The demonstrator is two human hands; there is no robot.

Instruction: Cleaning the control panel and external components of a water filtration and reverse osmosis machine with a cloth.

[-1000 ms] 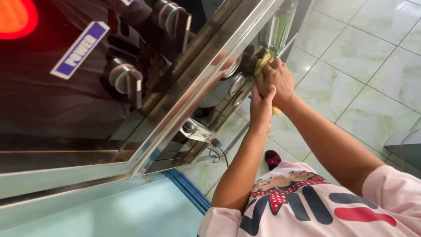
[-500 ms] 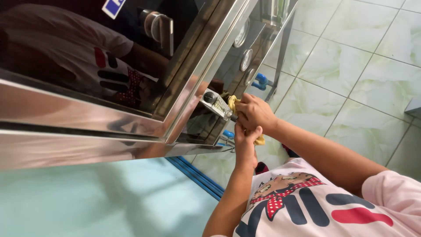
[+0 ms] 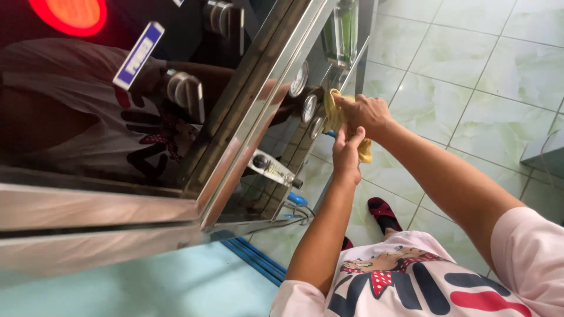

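My right hand (image 3: 365,111) presses a yellow cloth (image 3: 333,113) against the lower front of a tall stainless-steel machine (image 3: 247,126), right beside several round gauges (image 3: 308,108). The cloth's tail hangs below at the wrist. My left hand (image 3: 346,154) sits just under the right one and grips the cloth's lower end. Both arms reach forward from my pink printed shirt.
The machine's dark glass panel (image 3: 88,117) carries chrome knobs (image 3: 187,93), a red round light (image 3: 70,13) and a blue label. A small tap (image 3: 273,170) juts out low down. Blue hoses lie by the base. Pale green floor tiles (image 3: 482,70) spread to the right; red sandals (image 3: 385,212) show below.
Both hands with the cloth shifted up along the machine front, from near the small tap to the round gauges. The view tilted, bringing the red light back in.
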